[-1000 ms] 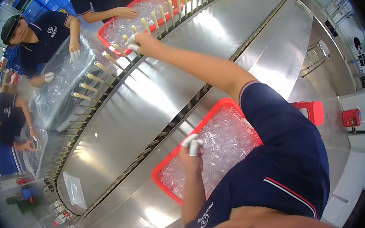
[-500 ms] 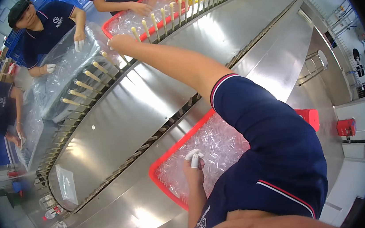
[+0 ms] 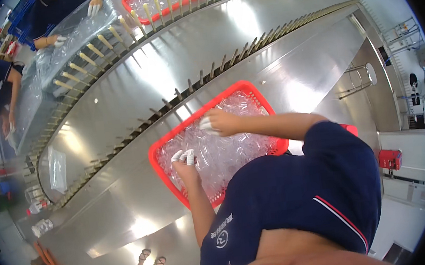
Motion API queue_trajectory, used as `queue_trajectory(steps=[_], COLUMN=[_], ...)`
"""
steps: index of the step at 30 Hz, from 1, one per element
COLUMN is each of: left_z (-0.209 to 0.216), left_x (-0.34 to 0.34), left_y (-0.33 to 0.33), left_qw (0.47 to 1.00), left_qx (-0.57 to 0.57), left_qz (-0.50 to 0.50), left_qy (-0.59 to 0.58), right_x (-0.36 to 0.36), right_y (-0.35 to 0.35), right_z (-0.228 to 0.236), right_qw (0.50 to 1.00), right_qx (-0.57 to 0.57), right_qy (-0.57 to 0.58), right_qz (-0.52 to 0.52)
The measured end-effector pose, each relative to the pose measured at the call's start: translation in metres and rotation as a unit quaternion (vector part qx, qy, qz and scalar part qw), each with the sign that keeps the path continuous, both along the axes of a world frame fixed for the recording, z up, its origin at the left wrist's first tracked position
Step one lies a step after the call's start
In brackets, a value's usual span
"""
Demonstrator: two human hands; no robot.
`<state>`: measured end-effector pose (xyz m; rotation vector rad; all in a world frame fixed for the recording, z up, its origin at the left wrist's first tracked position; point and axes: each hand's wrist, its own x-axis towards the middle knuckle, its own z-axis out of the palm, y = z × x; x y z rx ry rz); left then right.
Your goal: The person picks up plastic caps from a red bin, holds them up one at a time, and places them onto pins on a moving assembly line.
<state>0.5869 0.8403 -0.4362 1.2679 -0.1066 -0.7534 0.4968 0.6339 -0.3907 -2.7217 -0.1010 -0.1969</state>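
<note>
A red plastic basket (image 3: pixel 198 114) full of short clear plastic tubes (image 3: pixel 225 154) sits in front of me on the steel worktop. My left hand (image 3: pixel 187 170) is over its left part, white cots on the fingertips. Those fingers are curled in; whatever they hold is too small to make out. From the right, my right hand (image 3: pixel 223 122) reaches over the basket's upper part, its white-capped fingers bunched together and slightly blurred. What is in them, if anything, does not show. The two hands are apart.
A curved track of upright pegs (image 3: pixel 201 76) runs just beyond the basket. Pale-sleeved pegs (image 3: pixel 104 42) line the far side of the steel table (image 3: pixel 122 116). Across it, co-workers' hands (image 3: pixel 94 9) are at a plastic-lined bin (image 3: pixel 67 59). A clear bag (image 3: pixel 58 169) lies at left.
My right hand has come back from the far row of pegs to above the near basket. My left hand has shifted left and up. The whole view has tilted toward the basket.
</note>
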Motion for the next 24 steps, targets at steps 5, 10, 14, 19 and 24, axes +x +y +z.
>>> queue_trajectory(steps=[5, 10, 14, 19, 24], left_z=[-0.028, -0.061, -0.078, -0.062, -0.065], left_x=[-0.017, -0.021, -0.037, -0.042, -0.022], left_y=[0.029, 0.051, 0.060, 0.066, 0.077], left_qw=[0.995, 0.855, 0.860, 0.823, 0.803], left_qx=[0.071, 0.241, 0.184, 0.216, 0.219], left_qz=[0.001, -0.053, -0.121, -0.131, -0.153], left_qy=[-0.072, -0.456, -0.461, -0.508, -0.534], right_x=[-0.064, -0.042, -0.020, -0.006, 0.002], right_y=[0.026, 0.028, 0.030, 0.025, 0.025], right_z=[-0.061, -0.078, -0.072, -0.077, -0.085], right_qw=[0.990, 0.986, 0.973, 0.955, 0.956], right_qx=[-0.080, -0.089, -0.053, -0.050, -0.026], right_qy=[-0.028, 0.077, 0.181, 0.261, 0.264], right_qz=[-0.115, -0.119, -0.133, -0.135, -0.124])
